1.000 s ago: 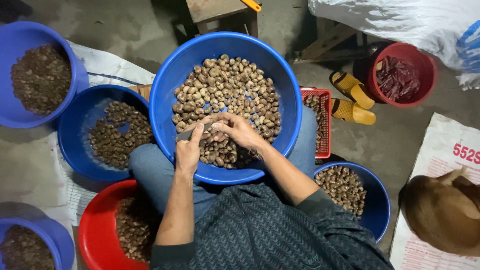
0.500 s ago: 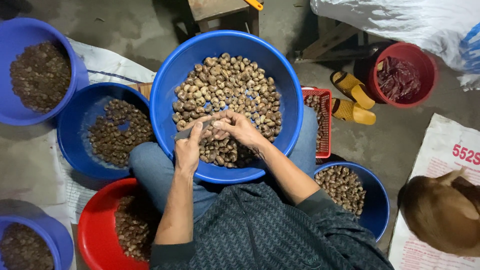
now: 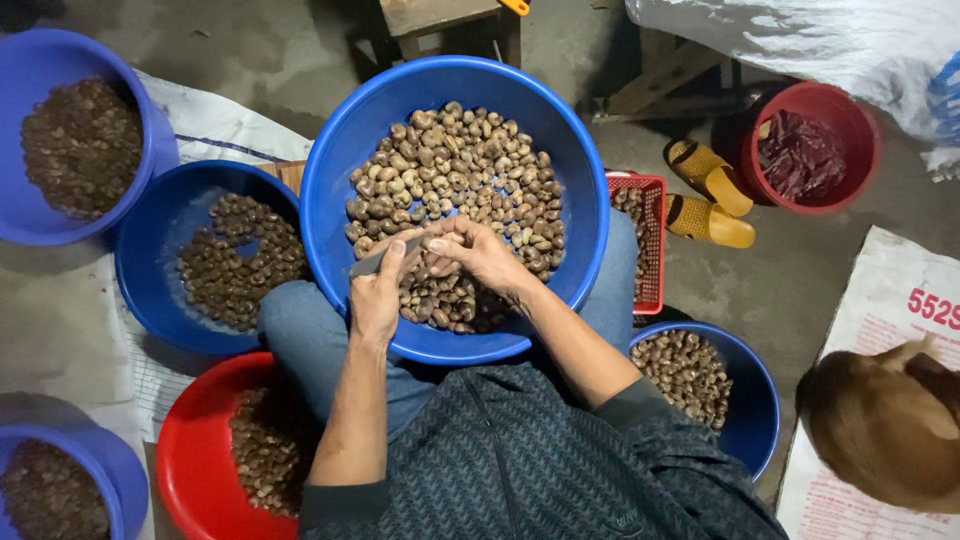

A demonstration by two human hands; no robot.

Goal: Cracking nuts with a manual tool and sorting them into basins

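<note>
A large blue basin rests on my lap, filled with several pale brown nuts. My left hand is closed on a small knife whose grey blade points left over the nuts. My right hand sits beside it, fingertips pinched on a single nut held against the blade. Both hands meet above the near half of the basin.
Around me stand a blue basin of dark nuts at left, a blue tub at far left, a red basin, a blue bowl at right, a red crate, a red bucket, yellow sandals and a brown animal.
My hands have shifted slightly, the fingers working the nut against the knife. The basins around me have stayed in place.
</note>
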